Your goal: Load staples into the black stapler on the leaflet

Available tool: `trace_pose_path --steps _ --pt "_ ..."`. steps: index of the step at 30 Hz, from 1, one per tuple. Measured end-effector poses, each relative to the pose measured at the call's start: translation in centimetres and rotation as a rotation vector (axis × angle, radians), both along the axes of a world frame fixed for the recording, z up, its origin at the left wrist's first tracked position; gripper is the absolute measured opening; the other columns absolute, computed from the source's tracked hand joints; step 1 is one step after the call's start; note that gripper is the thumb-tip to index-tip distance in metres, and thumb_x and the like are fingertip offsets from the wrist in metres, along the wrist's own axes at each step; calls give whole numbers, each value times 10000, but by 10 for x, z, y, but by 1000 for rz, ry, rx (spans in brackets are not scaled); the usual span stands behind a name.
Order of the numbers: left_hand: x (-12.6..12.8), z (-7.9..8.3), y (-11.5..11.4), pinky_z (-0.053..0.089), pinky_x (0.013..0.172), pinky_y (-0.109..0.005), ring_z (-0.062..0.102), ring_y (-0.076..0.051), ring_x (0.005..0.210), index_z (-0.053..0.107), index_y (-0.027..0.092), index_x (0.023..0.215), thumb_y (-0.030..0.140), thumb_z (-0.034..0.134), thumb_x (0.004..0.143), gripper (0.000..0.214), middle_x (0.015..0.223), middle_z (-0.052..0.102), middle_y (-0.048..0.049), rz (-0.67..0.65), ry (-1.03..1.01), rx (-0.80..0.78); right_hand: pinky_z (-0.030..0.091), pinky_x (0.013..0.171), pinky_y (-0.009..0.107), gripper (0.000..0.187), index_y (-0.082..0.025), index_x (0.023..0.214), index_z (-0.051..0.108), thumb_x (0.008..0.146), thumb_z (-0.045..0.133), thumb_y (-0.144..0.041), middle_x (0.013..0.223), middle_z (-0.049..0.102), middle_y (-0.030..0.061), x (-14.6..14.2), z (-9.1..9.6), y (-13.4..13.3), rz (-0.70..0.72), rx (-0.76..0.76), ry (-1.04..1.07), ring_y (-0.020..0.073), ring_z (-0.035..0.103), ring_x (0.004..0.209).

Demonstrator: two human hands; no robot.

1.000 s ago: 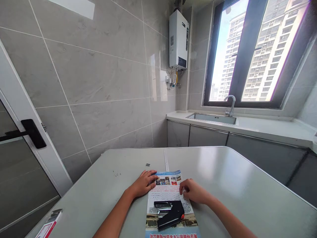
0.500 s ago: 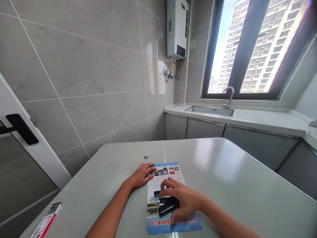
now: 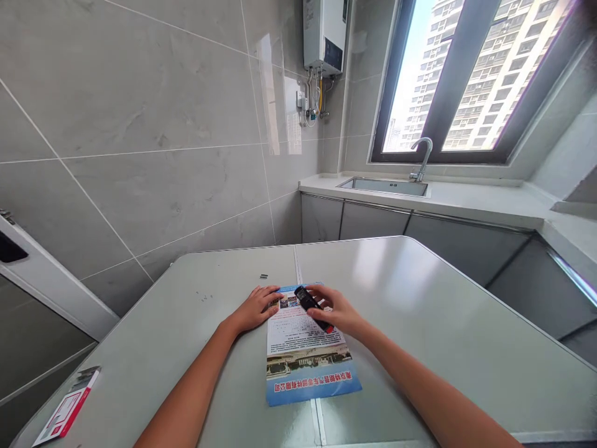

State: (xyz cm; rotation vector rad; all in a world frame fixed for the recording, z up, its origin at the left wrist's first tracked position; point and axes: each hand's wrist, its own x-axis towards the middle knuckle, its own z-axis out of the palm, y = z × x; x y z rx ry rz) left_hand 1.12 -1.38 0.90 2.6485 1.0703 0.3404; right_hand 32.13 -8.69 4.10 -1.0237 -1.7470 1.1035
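Note:
A printed flyer (image 3: 308,381), blue and white with pictures and text, lies on the pale table. My left hand (image 3: 255,307) rests on its upper left edge, fingers stretched out. With thumb and fingers my right hand (image 3: 339,311) grips a black stapler (image 3: 308,302) with a red patch at its near end. The stapler is over the upper right part of the flyer, slanting, with its far end towards the top edge; I cannot tell whether it touches the paper. Part of the stapler is hidden by my fingers.
Short staple strips (image 3: 263,276) lie beyond my left hand, and loose staples (image 3: 204,296) are scattered to the left. A red and white package (image 3: 68,407) sits at the table's left edge. A counter with a sink (image 3: 387,185) stands behind the table (image 3: 420,348).
My right hand has carried the stapler from the flyer's lower middle up to its upper right part. My left hand stays on the flyer's edge. The head view has tilted down slightly.

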Motion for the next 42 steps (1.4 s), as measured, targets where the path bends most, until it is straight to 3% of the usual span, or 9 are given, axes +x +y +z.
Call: trace_pose_path --steps 3,5,11,14,18,21,32,38,42 --pt "1 1 0 236 1276 -553 434 -285 1479 562 320 1467 454 452 1066 437 1607 464 -74 -6 -9 -17 558 792 346 591 -203 1165 711 886 611 -715 1119 756 101 30 0 20 -159 -279 325 271 697 995" --pt "1 1 0 211 1280 -568 426 -287 1485 560 319 1467 467 438 1069 442 1610 458 -77 -3 -9 -37 558 741 345 628 -190 1074 719 872 572 -766 1042 763 117 51 -4 31 -250 -356 390 274 704 935" --pt "2 -3 1 228 1270 -560 393 -298 1506 565 312 1473 477 449 1063 457 1639 419 -92 3 -11 -23 513 766 344 345 -190 884 724 626 823 -398 878 743 50 100 -14 49 -460 -141 -279 262 677 858" --pt "1 -4 2 244 1267 -541 381 -295 1513 570 310 1471 488 445 1063 462 1645 410 -93 3 -6 -5 496 838 337 301 -214 865 755 578 819 -277 940 758 42 107 -12 50 -418 -80 -358 269 674 928" --pt "1 -5 2 228 1270 -556 371 -293 1519 560 324 1475 495 419 1071 462 1651 401 -79 16 14 -12 487 878 339 421 -246 1153 743 733 761 -274 1087 776 52 102 -8 45 -332 69 -591 266 687 996" --pt "1 -5 2 222 1274 -556 375 -297 1518 567 318 1470 484 426 1069 456 1644 412 -80 10 3 -14 475 832 330 386 -253 1197 712 811 726 -270 1084 775 69 95 -7 41 -299 130 -755 279 683 1011" --pt "11 -1 -4 121 1254 -690 271 -347 1572 485 425 1534 398 425 1080 459 1687 350 -36 -19 31 -49 442 948 376 374 -233 1280 663 908 646 -272 1100 721 86 78 -5 36 -99 231 -735 256 644 1023" --pt "11 2 -5 110 1244 -713 246 -350 1580 458 436 1548 388 418 1082 471 1697 327 -37 -20 56 -70 455 907 365 364 -235 1274 662 913 632 -271 1110 741 83 77 -2 33 -73 241 -731 270 653 1043" --pt "12 0 -6 101 1242 -719 229 -359 1585 494 413 1531 422 428 1078 458 1704 311 -53 -23 44 -66 460 851 310 445 -262 1246 673 810 703 -179 1176 741 67 87 1 33 -139 174 -813 267 664 1074"
